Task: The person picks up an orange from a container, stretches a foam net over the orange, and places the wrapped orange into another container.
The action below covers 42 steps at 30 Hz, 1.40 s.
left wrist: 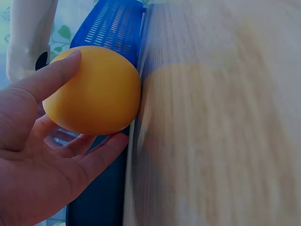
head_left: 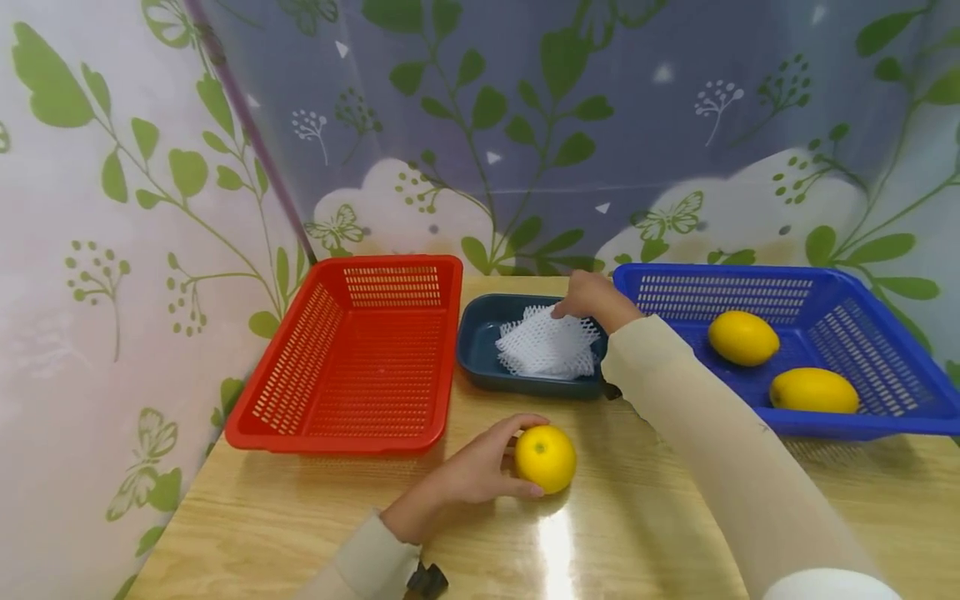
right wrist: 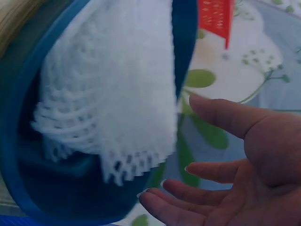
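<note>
My left hand [head_left: 483,467] holds a round yellow citrus fruit [head_left: 546,460] on the table, thumb on the near side and fingers around the far side. In the left wrist view, the thumb lies against the fruit [left wrist: 96,92] and the fingers curve under it. My right hand [head_left: 591,298] is above the back right of a dark teal tray [head_left: 480,354], which holds white foam fruit nets [head_left: 547,346]. The right wrist view shows the thumb and fingers [right wrist: 214,174] apart beside the nets [right wrist: 136,94], with nothing between them.
A red basket [head_left: 341,443] stands on the left, beside the tray. On the right, a blue basket [head_left: 892,425] holds two lemons, one [head_left: 742,338] behind the other [head_left: 813,392]. Patterned cloth [head_left: 480,125] hangs behind the wooden table [head_left: 645,533].
</note>
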{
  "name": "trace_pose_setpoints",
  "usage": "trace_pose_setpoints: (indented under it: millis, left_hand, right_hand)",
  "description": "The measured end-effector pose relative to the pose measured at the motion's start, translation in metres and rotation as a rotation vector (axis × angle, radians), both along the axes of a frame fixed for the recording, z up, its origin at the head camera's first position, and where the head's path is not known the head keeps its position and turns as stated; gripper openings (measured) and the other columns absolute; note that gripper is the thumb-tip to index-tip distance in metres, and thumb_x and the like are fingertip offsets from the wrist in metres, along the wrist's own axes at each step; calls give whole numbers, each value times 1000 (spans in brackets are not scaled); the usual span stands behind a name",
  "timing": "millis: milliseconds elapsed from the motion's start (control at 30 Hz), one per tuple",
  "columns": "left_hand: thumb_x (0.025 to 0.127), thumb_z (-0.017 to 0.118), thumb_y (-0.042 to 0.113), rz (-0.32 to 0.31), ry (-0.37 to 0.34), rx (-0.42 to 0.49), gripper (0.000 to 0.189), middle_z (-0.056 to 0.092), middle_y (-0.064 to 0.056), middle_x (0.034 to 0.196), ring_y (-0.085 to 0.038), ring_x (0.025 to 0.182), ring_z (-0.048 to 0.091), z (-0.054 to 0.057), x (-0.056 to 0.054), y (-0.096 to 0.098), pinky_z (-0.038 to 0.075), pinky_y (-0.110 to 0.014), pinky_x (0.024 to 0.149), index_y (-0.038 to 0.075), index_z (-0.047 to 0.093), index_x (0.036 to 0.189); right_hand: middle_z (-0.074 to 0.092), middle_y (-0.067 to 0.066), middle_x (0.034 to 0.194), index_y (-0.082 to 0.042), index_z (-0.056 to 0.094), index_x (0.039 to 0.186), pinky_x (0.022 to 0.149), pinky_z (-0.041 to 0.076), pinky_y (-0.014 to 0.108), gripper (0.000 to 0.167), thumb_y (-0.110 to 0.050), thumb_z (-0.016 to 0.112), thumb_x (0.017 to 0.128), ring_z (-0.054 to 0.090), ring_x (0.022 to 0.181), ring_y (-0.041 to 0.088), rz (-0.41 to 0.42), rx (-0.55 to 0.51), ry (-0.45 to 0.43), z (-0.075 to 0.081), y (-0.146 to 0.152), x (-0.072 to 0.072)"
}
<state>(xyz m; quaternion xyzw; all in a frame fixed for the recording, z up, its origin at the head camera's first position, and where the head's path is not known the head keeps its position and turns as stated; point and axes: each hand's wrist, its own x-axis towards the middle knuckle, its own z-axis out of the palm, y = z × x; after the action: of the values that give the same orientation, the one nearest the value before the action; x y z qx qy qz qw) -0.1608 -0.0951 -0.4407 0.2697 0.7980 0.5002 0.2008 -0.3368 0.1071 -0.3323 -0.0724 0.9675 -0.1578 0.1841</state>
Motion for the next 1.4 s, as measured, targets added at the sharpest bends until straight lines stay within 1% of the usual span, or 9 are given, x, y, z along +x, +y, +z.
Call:
trace_pose_setpoints:
  millis: [167, 300, 400, 600, 700, 833, 1067, 1267, 1400]
  left_hand:
    - [79, 81, 9, -6, -9, 3, 75, 45, 0, 140, -18, 122, 48, 1, 1, -1, 44, -22, 98, 18, 40, 141]
    - [79, 81, 9, -5, -11, -4, 75, 45, -1, 140, -18, 122, 49, 2, 2, -1, 44, -22, 97, 18, 40, 141]
    - [79, 80, 8, -4, -12, -9, 75, 45, -1, 140, -18, 122, 49, 2, 3, -1, 45, -22, 97, 18, 40, 141]
    - [79, 80, 8, 0, -14, -9, 76, 45, -2, 141, -19, 121, 50, 2, 3, 0, 46, -23, 96, 16, 39, 142]
    - [79, 80, 7, 1, -15, -3, 76, 45, -2, 141, -19, 120, 50, 3, 3, 0, 46, -22, 96, 15, 39, 143]
    - [79, 80, 8, -2, -27, -1, 77, 45, -2, 141, -18, 120, 50, 3, 3, 1, 46, -22, 96, 17, 39, 143]
    - [79, 80, 7, 2, -23, 13, 75, 45, -4, 141, -20, 120, 50, 2, 3, 1, 47, -25, 96, 15, 40, 142]
    - [79, 80, 6, -1, -26, 25, 76, 45, -3, 140, -20, 120, 50, 1, 3, 2, 47, -24, 95, 16, 40, 142]
    - [79, 80, 6, -5, -30, 20, 76, 45, -2, 140, -19, 121, 51, 1, 3, 2, 47, -22, 94, 18, 40, 142]
  right_hand:
    - [43, 29, 142, 12, 47, 133, 103, 41, 47, 62, -30, 66, 91, 47, 126, 40, -4, 25, -15, -9, -2, -2]
    - [57, 24, 127, 10, 57, 123, 95, 47, 44, 52, -28, 68, 90, 56, 107, 31, -35, 0, -13, -13, -5, 1]
    - [60, 21, 120, 8, 60, 118, 91, 49, 43, 46, -27, 69, 90, 54, 98, 27, -52, -5, -11, -14, -7, 3]
    - [54, 24, 131, 8, 56, 125, 98, 45, 46, 52, -27, 70, 89, 53, 115, 35, -53, 31, -7, -13, -8, 5]
    - [54, 24, 131, 7, 55, 127, 99, 44, 46, 53, -26, 70, 89, 52, 118, 37, -44, 43, -32, -13, -7, 6]
    - [58, 22, 125, 6, 60, 121, 96, 47, 46, 45, -22, 72, 87, 55, 111, 34, -52, 36, -30, -14, -6, 6]
    - [59, 23, 123, 7, 60, 118, 95, 46, 48, 42, -16, 72, 84, 54, 107, 35, -43, 53, 60, -17, -5, 4]
    - [64, 19, 114, 5, 64, 113, 79, 48, 42, 29, -10, 64, 88, 52, 89, 28, -35, 54, 89, -14, -2, 4]
    - [65, 19, 114, 4, 66, 110, 79, 47, 42, 25, -8, 61, 89, 54, 94, 30, 10, 34, 130, -11, 1, 6]
